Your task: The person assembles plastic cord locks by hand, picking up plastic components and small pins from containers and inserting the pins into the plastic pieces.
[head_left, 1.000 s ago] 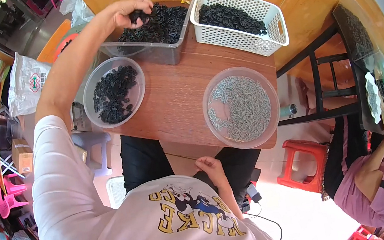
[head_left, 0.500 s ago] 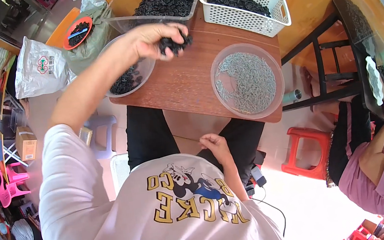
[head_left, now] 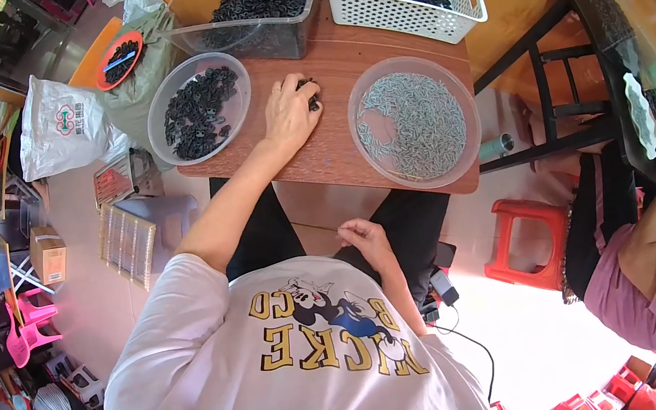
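My left hand (head_left: 291, 118) rests palm down on the brown table (head_left: 273, 169), its fingers closed round a clump of small black parts (head_left: 314, 98) that shows beside the fingertips. Left of it stands a clear round bowl (head_left: 156, 112) of similar black parts (head_left: 198, 114). To the right is another round bowl (head_left: 354, 113), holding small silvery screw-like pieces (head_left: 426, 128); a bare patch of its bottom shows at the left. Over my lap, my right hand (head_left: 371, 242) is loosely bent with fingers apart, and nothing shows in it.
At the table's back stand a clear bin (head_left: 296, 39) and a white perforated basket (head_left: 402, 14), both with black parts. An orange plate (head_left: 136, 47) and white sack (head_left: 57, 126) are left. A red stool (head_left: 517, 237) and another person (head_left: 644, 278) are right.
My left hand, raised above the table with the black parts, has come down onto the tabletop, nearer me. My right hand's fingers have loosened slightly. The view has shifted a little.
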`<state>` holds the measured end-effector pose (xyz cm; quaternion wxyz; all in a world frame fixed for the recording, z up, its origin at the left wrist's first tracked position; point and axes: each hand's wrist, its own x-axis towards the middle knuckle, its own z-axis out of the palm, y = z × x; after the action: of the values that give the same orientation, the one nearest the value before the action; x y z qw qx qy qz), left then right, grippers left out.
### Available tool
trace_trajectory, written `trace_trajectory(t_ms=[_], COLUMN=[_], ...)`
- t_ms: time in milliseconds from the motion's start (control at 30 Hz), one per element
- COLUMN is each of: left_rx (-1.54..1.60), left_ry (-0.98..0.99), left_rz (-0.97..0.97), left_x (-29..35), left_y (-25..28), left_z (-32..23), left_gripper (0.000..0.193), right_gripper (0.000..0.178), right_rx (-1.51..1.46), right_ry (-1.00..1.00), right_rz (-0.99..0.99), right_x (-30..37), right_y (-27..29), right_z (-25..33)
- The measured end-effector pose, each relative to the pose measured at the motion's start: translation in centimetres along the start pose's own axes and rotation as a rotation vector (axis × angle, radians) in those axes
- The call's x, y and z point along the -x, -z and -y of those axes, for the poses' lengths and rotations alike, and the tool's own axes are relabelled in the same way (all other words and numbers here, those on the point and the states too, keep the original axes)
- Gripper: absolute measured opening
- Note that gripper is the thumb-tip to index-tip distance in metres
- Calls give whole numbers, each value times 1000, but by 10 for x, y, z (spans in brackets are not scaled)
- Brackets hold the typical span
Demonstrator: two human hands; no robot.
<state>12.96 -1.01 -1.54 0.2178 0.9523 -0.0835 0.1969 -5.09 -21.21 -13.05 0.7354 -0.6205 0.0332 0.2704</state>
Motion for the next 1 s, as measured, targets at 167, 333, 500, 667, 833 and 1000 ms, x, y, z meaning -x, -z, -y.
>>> trace_trajectory(t_ms=[167,333,500,667,833,1000], left_rx=[-66,-149,-15,386,277,9], left_ry=[-48,-18,-1,-3,-232,-339], left_rz=[-20,90,186,161,-95,-122], left_x=[6,10,5,-7,-43,-142], left_y=[-11,-1,19,55,104,124], left_z=[10,6,10,9,-5,30], left_gripper=[31,64,62,41,34,27], right_gripper=[13,13,13,12,13,15], right_rx=[21,30,24,5,33,52], right_ry=[-13,-18,-27,-27,-48,-38], right_rz=[15,15,21,36,28,18], right_x=[-2,-2,-3,-5,-10,-10], right_y=[0,-2,-2,-3,1,4], right_z=[-2,0,0,3,0,-4])
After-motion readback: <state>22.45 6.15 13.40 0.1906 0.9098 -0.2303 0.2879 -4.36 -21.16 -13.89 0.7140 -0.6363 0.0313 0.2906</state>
